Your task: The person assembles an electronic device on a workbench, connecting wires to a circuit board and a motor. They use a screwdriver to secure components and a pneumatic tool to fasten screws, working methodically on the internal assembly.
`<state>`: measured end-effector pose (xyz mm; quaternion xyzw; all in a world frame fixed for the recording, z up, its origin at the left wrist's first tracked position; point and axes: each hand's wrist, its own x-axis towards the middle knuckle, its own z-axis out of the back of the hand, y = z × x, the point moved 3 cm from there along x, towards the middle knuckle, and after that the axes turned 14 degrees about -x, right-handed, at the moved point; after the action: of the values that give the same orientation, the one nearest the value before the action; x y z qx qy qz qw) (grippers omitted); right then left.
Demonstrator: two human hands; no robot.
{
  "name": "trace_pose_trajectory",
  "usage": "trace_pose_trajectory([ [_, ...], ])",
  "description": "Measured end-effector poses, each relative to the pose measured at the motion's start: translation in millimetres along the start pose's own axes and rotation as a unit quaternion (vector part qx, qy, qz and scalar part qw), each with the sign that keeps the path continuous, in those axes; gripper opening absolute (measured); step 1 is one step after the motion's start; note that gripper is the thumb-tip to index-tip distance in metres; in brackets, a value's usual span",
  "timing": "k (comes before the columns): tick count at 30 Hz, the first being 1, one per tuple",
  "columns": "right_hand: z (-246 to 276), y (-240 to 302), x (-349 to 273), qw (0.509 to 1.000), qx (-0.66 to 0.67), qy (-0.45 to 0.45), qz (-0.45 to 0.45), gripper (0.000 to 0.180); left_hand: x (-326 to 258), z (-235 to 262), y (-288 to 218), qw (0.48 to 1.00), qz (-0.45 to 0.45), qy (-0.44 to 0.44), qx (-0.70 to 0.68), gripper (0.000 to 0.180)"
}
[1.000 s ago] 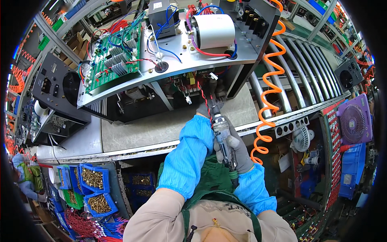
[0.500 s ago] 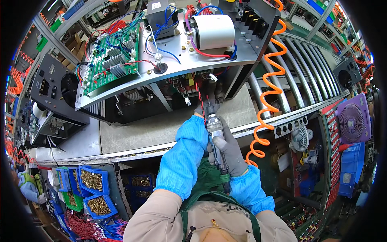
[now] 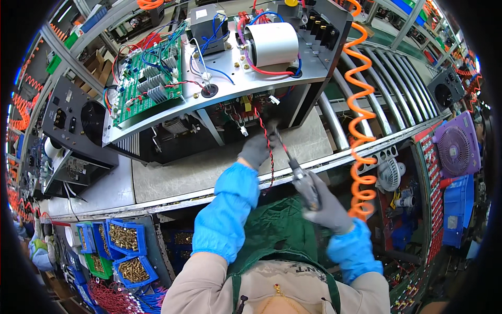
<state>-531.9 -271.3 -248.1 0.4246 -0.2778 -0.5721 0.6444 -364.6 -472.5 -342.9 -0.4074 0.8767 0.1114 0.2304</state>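
Note:
My right hand (image 3: 330, 206), in a grey glove, is wrapped round a pneumatic screwdriver (image 3: 304, 184) in front of the bench edge. Its long thin bit slants up and left toward the low opening of a metal equipment chassis (image 3: 172, 112). My left hand (image 3: 256, 150), also gloved, is at that opening, close to the bit's tip; its fingers are blurred, so I cannot make out what they hold. A twisted red and black wire (image 3: 271, 157) hangs past the left fingers over the bench edge. On the chassis top are a green circuit board (image 3: 149, 83), a white cylinder (image 3: 274, 44) and a dark transformer (image 3: 208, 29).
An orange coiled air hose (image 3: 361, 131) hangs at the right, before a roller conveyor (image 3: 376, 94). Another black chassis (image 3: 73, 120) stands at the left. Blue bins (image 3: 125, 238) of brass fasteners sit at the lower left. A purple fan (image 3: 455, 149) is at the far right.
My right hand has drawn the screwdriver back and to the right, tilting it. My left hand, earlier behind the tool, now shows beside the wire. The view has shifted slightly.

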Motion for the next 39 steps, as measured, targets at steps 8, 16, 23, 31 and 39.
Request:
trace_pose_trajectory([
  [8,141,-38,-39,0.848,-0.418,0.209,-0.25,0.05,-63,24,-6,0.994,-0.07,-0.031,0.08,0.023],
  [16,169,-81,25,0.707,-0.527,0.28,-0.379,0.028,-99,24,-11,0.984,-0.095,-0.046,0.143,0.021],
  [23,173,-134,49,0.573,-0.699,0.277,-0.326,0.024,-157,54,-51,0.971,-0.181,-0.036,0.154,0.028],
  [31,-27,40,76,0.723,-0.665,0.084,0.169,0.044,-250,106,-61,0.928,-0.324,0.042,0.18,0.036],
  [39,27,78,69,0.889,-0.375,-0.122,0.234,0.022,-521,120,-143,0.473,-0.657,-0.409,0.421,0.032],
])
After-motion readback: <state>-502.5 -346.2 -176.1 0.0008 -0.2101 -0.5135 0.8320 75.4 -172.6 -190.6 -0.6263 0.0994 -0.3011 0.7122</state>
